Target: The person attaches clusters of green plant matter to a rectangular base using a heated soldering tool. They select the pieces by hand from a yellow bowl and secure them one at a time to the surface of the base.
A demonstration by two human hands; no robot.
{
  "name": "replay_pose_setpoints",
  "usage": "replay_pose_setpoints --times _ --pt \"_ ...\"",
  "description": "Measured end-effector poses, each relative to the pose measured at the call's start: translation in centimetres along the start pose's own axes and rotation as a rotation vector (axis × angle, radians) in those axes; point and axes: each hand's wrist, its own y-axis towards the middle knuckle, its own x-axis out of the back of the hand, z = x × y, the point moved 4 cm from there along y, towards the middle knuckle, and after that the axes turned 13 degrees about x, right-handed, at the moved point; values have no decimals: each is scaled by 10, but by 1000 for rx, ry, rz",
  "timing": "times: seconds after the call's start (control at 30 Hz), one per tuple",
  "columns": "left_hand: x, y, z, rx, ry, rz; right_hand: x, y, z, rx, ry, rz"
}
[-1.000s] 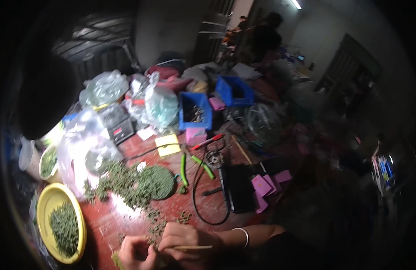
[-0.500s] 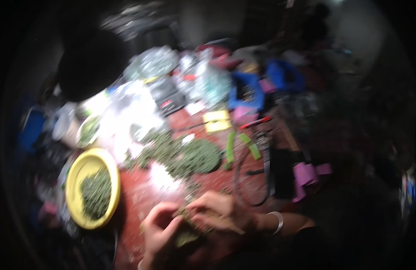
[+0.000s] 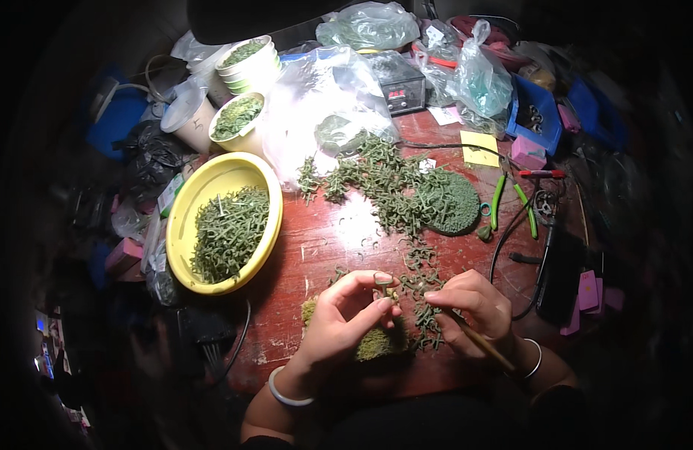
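My left hand [image 3: 346,311] pinches a small green piece [image 3: 385,289] upright between thumb and forefinger. Across from it, my right hand [image 3: 474,307] is closed around a thin brown stick-like tool [image 3: 478,341], whose shaft slants down toward the wrist. Beneath the left hand lies a yellow-green, mossy-looking pad [image 3: 376,345], partly covered by the fingers. A trail of loose green curled pieces [image 3: 418,259] runs between the hands up to a larger heap [image 3: 384,180]. That heap spills onto a round dark green textured mat [image 3: 457,202].
A yellow basin [image 3: 180,225] of green pieces stands left, with white tubs [image 3: 245,135] behind it. Clear plastic bags [image 3: 301,105] and a black box with a red display [image 3: 399,86] sit at the back. Green-handled pliers [image 3: 498,202], cables and blue bins [image 3: 534,112] are right.
The picture has gone from blurred to sharp, and the table appears shifted right and up. My hands have drawn slightly apart; the small piece now shows in my left fingertips.
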Motion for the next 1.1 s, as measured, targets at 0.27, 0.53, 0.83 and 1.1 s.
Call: replay_pose_setpoints --times 0.27,0.53,0.83,1.1 --pt "-4 3 -5 34 131 -12 2 2 -2 7 38 3" --pt "-2 2 -6 13 118 17 3 2 -2 -51 22 -18" --pt "1 4 -1 40 54 20 7 2 -2 -76 -47 -41" --pt "0 3 -2 45 13 1 -3 1 5 89 -70 51"
